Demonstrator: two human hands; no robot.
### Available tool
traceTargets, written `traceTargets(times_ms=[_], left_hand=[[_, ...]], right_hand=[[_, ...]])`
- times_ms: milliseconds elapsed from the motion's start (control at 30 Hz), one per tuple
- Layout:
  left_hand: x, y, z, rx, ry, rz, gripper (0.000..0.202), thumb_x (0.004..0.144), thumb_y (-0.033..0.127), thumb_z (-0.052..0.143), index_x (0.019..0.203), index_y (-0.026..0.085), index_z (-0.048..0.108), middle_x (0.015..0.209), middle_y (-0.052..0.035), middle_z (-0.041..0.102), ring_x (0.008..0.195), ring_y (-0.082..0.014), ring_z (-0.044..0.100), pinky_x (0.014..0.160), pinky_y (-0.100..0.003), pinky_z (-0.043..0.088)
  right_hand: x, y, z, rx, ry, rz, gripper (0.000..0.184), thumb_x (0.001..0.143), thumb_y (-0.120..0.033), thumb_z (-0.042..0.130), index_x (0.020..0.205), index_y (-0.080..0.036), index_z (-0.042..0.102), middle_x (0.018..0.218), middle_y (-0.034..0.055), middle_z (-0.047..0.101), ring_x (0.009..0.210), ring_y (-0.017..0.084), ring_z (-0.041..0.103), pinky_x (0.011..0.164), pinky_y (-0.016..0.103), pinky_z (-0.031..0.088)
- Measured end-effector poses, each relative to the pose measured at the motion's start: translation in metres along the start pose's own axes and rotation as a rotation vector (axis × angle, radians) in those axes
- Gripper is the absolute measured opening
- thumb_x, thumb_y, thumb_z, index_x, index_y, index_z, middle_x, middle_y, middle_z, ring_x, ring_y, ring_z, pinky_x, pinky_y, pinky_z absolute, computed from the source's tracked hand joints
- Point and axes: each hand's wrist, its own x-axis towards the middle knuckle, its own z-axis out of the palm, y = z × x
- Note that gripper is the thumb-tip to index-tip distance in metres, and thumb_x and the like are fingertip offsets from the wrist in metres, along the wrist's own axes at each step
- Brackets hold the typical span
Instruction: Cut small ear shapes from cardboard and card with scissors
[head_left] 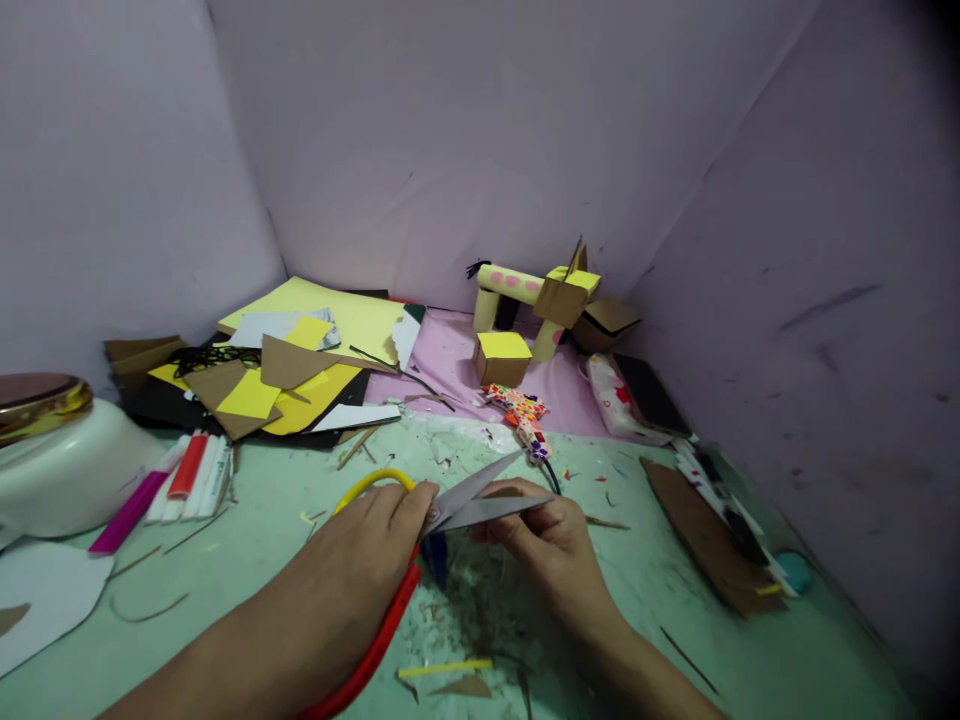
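My left hand [367, 540] is wrapped round a pair of large scissors [487, 511] with yellow and red handles. Their metal blades stand apart and point right, towards my right hand [559, 560]. The fingers of that hand are pinched at the blade tips on a small brown piece that looks like cardboard [507, 492], mostly hidden by fingers and blades. Under the scissors' pivot a dark blue object [436, 562] shows, its kind unclear. Just beyond the blades lies a patterned glue gun [531, 436] with a dark cord.
Behind stand a yellow-topped cardboard box [502, 360] and a paper-tube animal figure [517, 285]. Paper and cardboard sheets [300, 375] pile up back left, near markers [195, 480] and a white rounded container [75, 470]. At right lie a cardboard strip [694, 535] and a dark phone-like slab [651, 393].
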Motion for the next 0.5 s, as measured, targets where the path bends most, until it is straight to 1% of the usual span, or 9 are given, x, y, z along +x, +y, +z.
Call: traceTargets(times_ms=[133, 233, 500], left_hand=[[0.0009, 0.0002, -0.0009, 0.001, 0.006, 0.006, 0.047, 0.082, 0.011, 0.037, 0.128, 0.020, 0.041, 0.110, -0.0105, 0.059, 0.097, -0.0243, 0.056, 0.084, -0.041, 0.047], [0.0017, 0.0002, -0.0013, 0.002, 0.010, 0.005, 0.047, 0.081, 0.011, 0.038, 0.127, 0.020, 0.042, 0.109, -0.0106, 0.060, 0.096, -0.0243, 0.056, 0.083, -0.040, 0.047], [-0.0003, -0.0025, 0.0011, 0.031, -0.009, 0.020, 0.051, 0.080, 0.008, 0.037, 0.129, 0.019, 0.038, 0.113, -0.0116, 0.058, 0.099, -0.0246, 0.055, 0.085, -0.042, 0.046]], right_hand=[[-0.0006, 0.0037, -0.0001, 0.044, 0.023, -0.003, 0.011, 0.070, -0.024, 0.063, 0.067, -0.015, 0.069, 0.059, 0.0019, 0.061, 0.056, 0.014, 0.055, 0.055, 0.024, 0.044], [-0.0005, 0.0035, 0.0008, 0.072, 0.040, 0.013, 0.009, 0.068, -0.023, 0.064, 0.068, -0.016, 0.069, 0.060, 0.0017, 0.062, 0.057, 0.014, 0.056, 0.055, 0.024, 0.045], [-0.0021, 0.0009, 0.0009, 0.058, 0.059, -0.005, 0.008, 0.068, -0.023, 0.065, 0.068, -0.016, 0.070, 0.057, 0.0002, 0.062, 0.053, 0.012, 0.054, 0.052, 0.021, 0.043]])
